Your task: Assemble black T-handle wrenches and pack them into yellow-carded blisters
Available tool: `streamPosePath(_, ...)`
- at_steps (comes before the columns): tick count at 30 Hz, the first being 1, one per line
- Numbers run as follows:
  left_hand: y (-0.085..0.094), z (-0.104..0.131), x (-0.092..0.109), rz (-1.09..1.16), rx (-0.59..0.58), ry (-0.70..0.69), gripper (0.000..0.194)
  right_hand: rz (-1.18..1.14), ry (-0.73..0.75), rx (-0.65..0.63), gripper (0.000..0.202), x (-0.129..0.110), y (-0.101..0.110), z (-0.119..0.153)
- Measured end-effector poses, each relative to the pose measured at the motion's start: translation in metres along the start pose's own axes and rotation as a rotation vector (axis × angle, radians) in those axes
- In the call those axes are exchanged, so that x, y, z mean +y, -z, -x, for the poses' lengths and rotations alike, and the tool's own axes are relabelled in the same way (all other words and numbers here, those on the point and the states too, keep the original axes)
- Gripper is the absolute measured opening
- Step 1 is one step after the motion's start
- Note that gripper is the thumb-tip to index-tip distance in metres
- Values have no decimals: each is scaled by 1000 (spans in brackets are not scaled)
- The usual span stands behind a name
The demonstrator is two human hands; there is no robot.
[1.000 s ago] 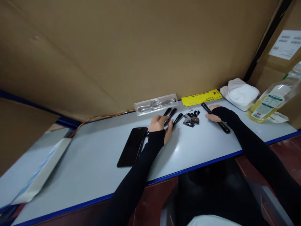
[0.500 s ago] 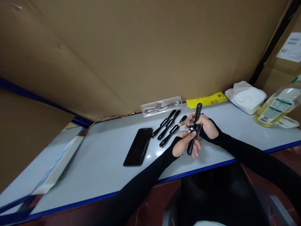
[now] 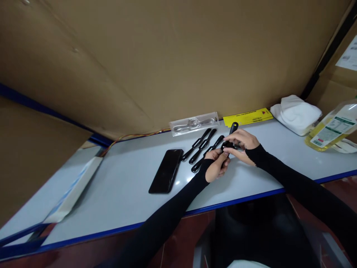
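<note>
A black two-handled tool that looks like a spokeshave [image 3: 234,127] is held above the table, tilted, with its upper handle sticking out past my fingers. My left hand [image 3: 215,168] is closed around its lower part. At its middle, the fingers and thumb of my right hand [image 3: 244,143] pinch together; any small part between them is hidden. Left of my hands lie several similar black spokeshave bodies [image 3: 202,146], slanted side by side, each with an opening in its centre. The nearest one is partly covered by my left hand.
A black phone [image 3: 166,171] lies left of the tool bodies. Along the back wall are a clear plastic blister pack [image 3: 194,124], a yellow printed card [image 3: 248,117] and a white cloth bundle [image 3: 295,113]. A bottle of yellow liquid [image 3: 326,130] leans at the right. The table's blue front edge [image 3: 237,200] runs below my arms.
My right hand has turned and brought its fingers to the tool's middle. My left hand has closed round the lower handle, which showed before. The view has shifted slightly.
</note>
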State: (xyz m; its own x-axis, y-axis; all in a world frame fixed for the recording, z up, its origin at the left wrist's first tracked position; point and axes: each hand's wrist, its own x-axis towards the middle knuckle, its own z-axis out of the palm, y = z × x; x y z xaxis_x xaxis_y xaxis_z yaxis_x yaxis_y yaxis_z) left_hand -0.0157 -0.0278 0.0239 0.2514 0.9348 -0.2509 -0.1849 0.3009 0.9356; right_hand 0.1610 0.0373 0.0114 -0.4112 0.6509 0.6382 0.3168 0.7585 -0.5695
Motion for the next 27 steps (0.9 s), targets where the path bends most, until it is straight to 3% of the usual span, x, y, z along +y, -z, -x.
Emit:
streamPosePath(4, 10, 1, 12, -24, -108, 99, 41, 61, 175, 2, 12, 15, -4, -2)
streamPosePath(8, 19, 0, 15, -37, -138, 152, 37, -2, 216, -66, 11, 17, -6, -4)
streamPosePath(12, 21, 4, 14, -100, -211, 240, 33, -94, 207, -194, 38, 6, 3, -5)
streamPosePath(14, 20, 4, 14, -112, -258, 269, 33, -140, 209, -212, 37, 3, 8, -4)
streamPosePath(16, 19, 3, 16, -105, -271, 272, 35, -107, 164, -190, 23, 3, 11, -2)
streamPosePath(18, 20, 1, 20, -115, -270, 261, 37, -44, 87, -206, 34, 5, 12, -1)
streamPosePath(20, 23, 0, 27, -150, -284, 248, 37, -15, 16, -301, 39, 7, 14, -2)
streamPosePath(23, 34, 3, 42, -164, -300, 229, 47, -63, -53, -420, 29, 4, 17, -4)
streamPosePath(27, 54, 7, 47, 0, -160, -12, 78, -328, -262, -348, 29, -7, 17, -6)
